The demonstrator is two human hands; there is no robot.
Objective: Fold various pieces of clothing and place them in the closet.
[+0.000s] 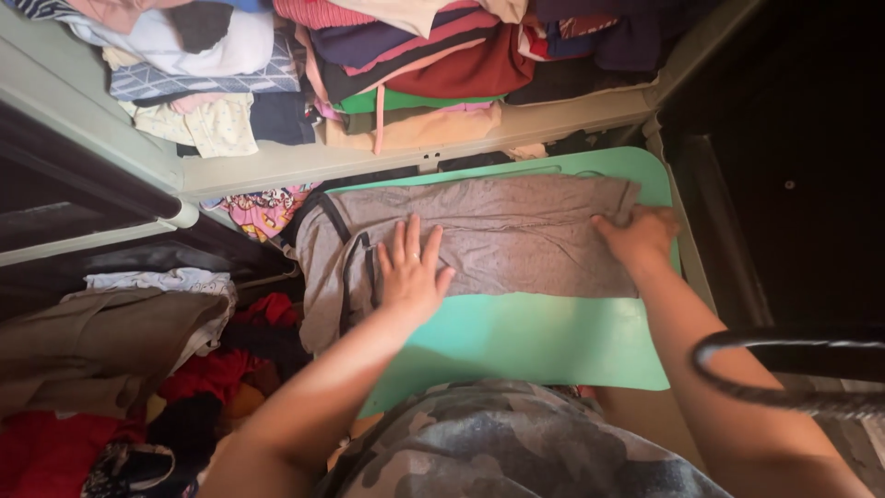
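a grey shirt (498, 235) lies lengthwise across a green board (535, 341); left hand (410, 272) pressed flat, fingers spread, right hand (641, 235) pinching its end.

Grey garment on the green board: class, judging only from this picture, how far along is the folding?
Done: the grey garment lies as a long flat band across the green board. In hand: the left hand presses flat near its dark-trimmed end, and the right hand grips the opposite end. Left: that trimmed end hangs off the board's edge, and the band is not yet folded short.
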